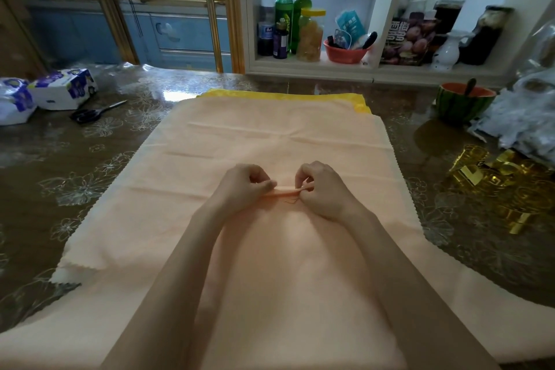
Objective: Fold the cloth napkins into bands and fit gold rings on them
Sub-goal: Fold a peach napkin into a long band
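Peach napkin: matt woven cloth, pinked edges. Gold rings: shiny metallic finish. Table: glossy clear plastic cover over floral pattern.

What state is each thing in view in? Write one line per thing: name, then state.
Peach napkin: spread flat, small ridge pinched up at its middle.
Left hand: pinches the ridge.
Right hand: pinches the ridge.
Yellow napkin: flat beneath the peach one, far edge showing.
Gold rings: loose heap, unused.
Scissors: closed, lying flat.
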### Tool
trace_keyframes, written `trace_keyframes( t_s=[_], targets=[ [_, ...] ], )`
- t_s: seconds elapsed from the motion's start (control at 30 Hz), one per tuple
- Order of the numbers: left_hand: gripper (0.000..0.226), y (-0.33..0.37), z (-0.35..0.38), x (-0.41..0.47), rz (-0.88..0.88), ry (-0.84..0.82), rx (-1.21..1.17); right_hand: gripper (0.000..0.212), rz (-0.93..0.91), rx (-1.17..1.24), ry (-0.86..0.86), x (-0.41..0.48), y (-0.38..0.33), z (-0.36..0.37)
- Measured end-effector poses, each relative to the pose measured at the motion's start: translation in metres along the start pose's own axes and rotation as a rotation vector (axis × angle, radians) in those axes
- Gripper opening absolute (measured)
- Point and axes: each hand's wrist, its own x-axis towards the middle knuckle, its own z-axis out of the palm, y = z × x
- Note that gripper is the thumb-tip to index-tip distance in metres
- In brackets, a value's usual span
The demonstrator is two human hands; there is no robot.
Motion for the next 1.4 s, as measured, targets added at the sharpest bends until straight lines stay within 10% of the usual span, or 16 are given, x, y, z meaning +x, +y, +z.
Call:
trace_keyframes(
  t_s=[0.23,0.7,0.93,1.4],
  targets=[
    [0.012,0.0,0.001,-0.001,-0.03,-0.093,0.118,0.009,0.07,-0.036,-0.029,0.002,-0.003,-0.005],
    [0.015,-0.009,-0.007,0.004,-0.035,-0.168,0.265,0.059,0.166,-0.375,-0.233,-0.005,0.018,0.004],
    [0.018,-0.007,-0.014,0.001,-0.033,-0.193,0.237,0.031,-0.007,-0.056,-0.045,-0.015,0.011,-0.006],
    [0.037,0.005,0.01,-0.043,0.164,0.041,0.548,0.015,-0.075,-0.256,0.071,-0.026,-0.005,-0.003]
  ],
)
